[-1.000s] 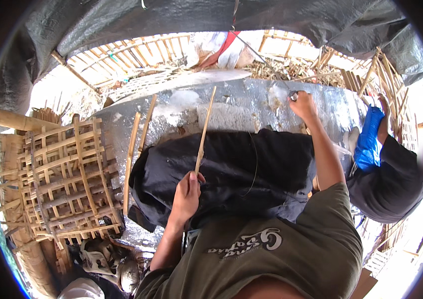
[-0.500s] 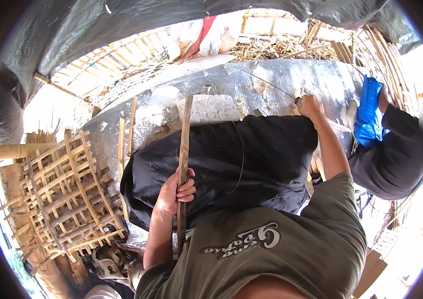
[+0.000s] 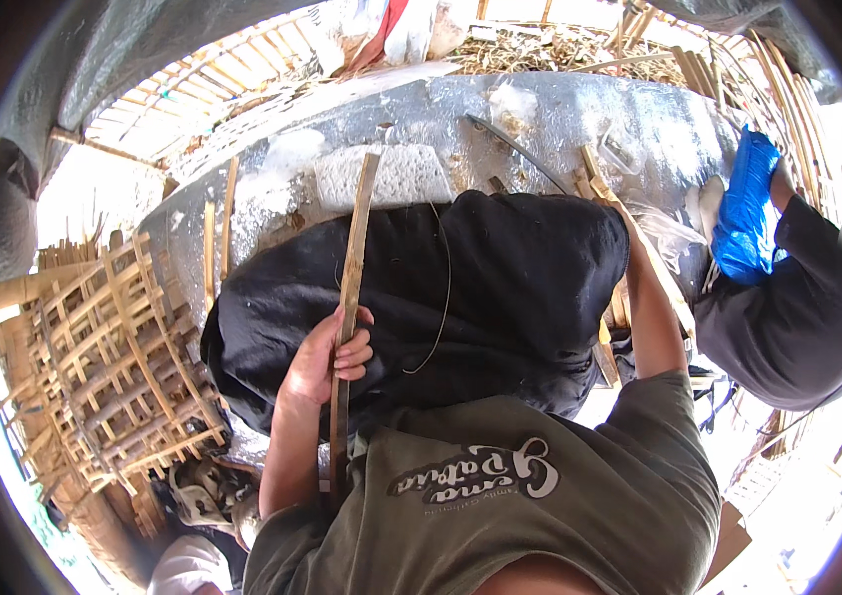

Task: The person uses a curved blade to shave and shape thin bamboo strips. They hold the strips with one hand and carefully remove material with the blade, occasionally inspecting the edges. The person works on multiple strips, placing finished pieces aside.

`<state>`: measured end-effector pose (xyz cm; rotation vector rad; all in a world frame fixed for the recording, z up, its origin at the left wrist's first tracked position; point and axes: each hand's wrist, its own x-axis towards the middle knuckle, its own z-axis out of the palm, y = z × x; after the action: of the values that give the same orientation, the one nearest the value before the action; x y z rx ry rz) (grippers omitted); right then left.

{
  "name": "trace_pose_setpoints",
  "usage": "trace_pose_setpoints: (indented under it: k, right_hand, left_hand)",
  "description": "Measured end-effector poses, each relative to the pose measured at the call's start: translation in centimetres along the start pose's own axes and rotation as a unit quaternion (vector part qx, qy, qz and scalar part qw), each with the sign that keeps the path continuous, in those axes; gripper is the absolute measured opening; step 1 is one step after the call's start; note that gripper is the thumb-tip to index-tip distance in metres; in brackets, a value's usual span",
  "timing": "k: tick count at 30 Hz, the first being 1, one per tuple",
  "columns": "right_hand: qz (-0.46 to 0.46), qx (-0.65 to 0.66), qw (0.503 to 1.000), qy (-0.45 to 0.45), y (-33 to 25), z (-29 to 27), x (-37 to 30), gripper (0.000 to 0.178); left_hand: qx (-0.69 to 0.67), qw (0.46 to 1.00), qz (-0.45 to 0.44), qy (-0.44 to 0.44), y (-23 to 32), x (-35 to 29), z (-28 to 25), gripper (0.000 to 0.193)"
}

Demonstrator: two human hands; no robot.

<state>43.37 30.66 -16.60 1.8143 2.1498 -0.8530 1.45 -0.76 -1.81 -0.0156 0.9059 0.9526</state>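
My left hand (image 3: 330, 355) is closed around a long bamboo strip (image 3: 360, 213), which stands nearly upright over my lap. The strip's lower end runs down beside my shirt. Black cloth (image 3: 510, 268) covers my legs beneath it. My right forearm (image 3: 654, 317) reaches forward along the right side of the cloth; its hand is mostly hidden beyond my knee, so its fingers do not show. A pale bamboo piece (image 3: 661, 268) lies along that forearm. Just ahead of the knee, a long knife blade (image 3: 515, 149) slants over the silvery sheet; its handle is hidden.
The silvery ground sheet (image 3: 401, 109) holds a white block (image 3: 381, 177). A woven bamboo panel (image 3: 118, 357) stands at left, near two upright strips (image 3: 226, 218). At right sits another person in dark clothes (image 3: 787, 327), next to a blue plastic bag (image 3: 748, 208). Shavings (image 3: 560, 50) lie beyond.
My right hand, earlier visible on the knife's handle, has dropped behind my knee. A pale bamboo piece now shows beside that forearm. The left hand still grips its strip. The view has shifted slightly.
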Motion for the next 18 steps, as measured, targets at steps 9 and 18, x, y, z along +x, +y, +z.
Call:
trace_pose_setpoints:
  k: [9,18]
  right_hand:
    - [-0.16,0.418,0.891,0.08,2.9,0.8,-4.9,0.026]
    - [-0.038,0.37,0.885,0.28,-4.8,-3.4,-16.7,0.048]
  left_hand:
    - [0.062,0.998,0.034,-0.002,0.0,0.9,1.5,0.037]
    - [0.124,0.988,0.091,-0.009,5.7,1.3,2.4,0.035]
